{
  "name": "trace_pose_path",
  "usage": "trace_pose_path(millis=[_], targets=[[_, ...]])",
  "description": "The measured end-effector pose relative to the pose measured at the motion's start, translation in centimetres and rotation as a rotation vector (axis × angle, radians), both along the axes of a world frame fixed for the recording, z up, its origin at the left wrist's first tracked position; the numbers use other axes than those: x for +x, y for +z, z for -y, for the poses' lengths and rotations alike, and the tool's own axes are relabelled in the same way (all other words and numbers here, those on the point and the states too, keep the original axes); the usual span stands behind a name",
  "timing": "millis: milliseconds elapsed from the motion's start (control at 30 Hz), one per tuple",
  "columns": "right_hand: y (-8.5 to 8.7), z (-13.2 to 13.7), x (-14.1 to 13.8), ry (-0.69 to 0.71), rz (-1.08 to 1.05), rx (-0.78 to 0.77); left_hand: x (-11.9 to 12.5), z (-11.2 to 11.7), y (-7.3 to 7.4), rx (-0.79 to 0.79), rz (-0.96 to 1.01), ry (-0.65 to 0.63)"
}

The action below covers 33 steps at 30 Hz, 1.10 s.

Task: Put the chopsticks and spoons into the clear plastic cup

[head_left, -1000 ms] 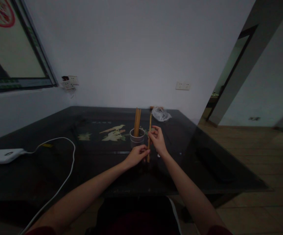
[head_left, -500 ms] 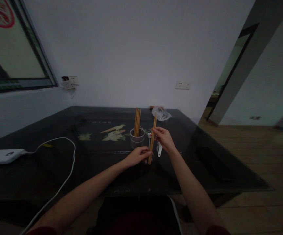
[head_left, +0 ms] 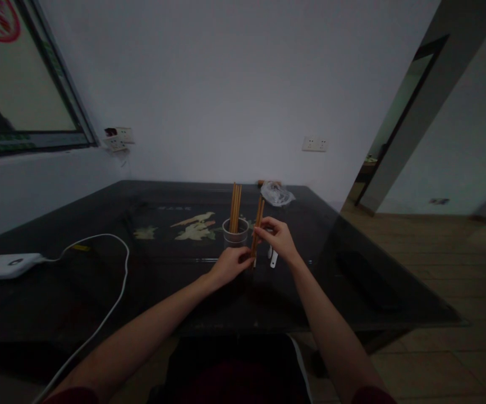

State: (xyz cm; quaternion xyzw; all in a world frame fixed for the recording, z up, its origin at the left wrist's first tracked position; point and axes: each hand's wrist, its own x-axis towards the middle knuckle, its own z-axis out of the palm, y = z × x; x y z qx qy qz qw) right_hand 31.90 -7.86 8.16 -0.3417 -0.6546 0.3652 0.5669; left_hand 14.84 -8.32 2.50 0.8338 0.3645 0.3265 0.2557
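My left hand (head_left: 227,266) and my right hand (head_left: 279,238) both grip a pair of wooden chopsticks (head_left: 257,224), held nearly upright just above the dark table (head_left: 100,280). The left hand pinches their lower end, the right hand holds them near the middle. Just left of them stands a clear plastic cup (head_left: 234,233) with several more chopsticks (head_left: 235,206) upright in it. A small white spoon-like piece (head_left: 273,258) lies on the table below my right hand.
A white power bank (head_left: 3,266) with a white cable (head_left: 112,292) lies at the left. A crumpled clear plastic bag (head_left: 276,194) sits at the table's far edge. Wall sockets (head_left: 314,144) are behind. An open doorway is to the right.
The held chopsticks went from leaning right to nearly upright and shifted a little toward the cup. Both hands stayed closed on them, the right hand sliding slightly left.
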Motion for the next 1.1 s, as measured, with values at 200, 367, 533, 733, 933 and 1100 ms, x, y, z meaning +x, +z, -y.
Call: trace_pose_path(millis=[200, 367, 533, 733, 933, 1100], targets=[[0.0, 0.2, -0.4, 0.046, 0.039, 0.002, -0.1, 0.0, 0.0, 0.01, -0.019, 0.014], [0.1, 0.3, -0.3, 0.05, 0.049, 0.018, -0.1, 0.0, 0.0, 0.002, -0.017, 0.004], [0.2, 0.4, -0.3, 0.044, 0.041, 0.02, -0.1, 0.1, 0.3, 0.008, -0.043, -0.017], [0.1, 0.3, -0.3, 0.028, 0.057, 0.022, -0.2, 0.2, 0.5, 0.033, -0.056, -0.02], [0.3, 0.5, -0.1, 0.021, 0.061, 0.033, -0.4, 0.6, 1.6, 0.06, -0.072, 0.011], [0.5, 0.5, 0.1, -0.007, 0.021, 0.013, -1.6, 0.9, 3.3, 0.178, 0.02, 0.097]])
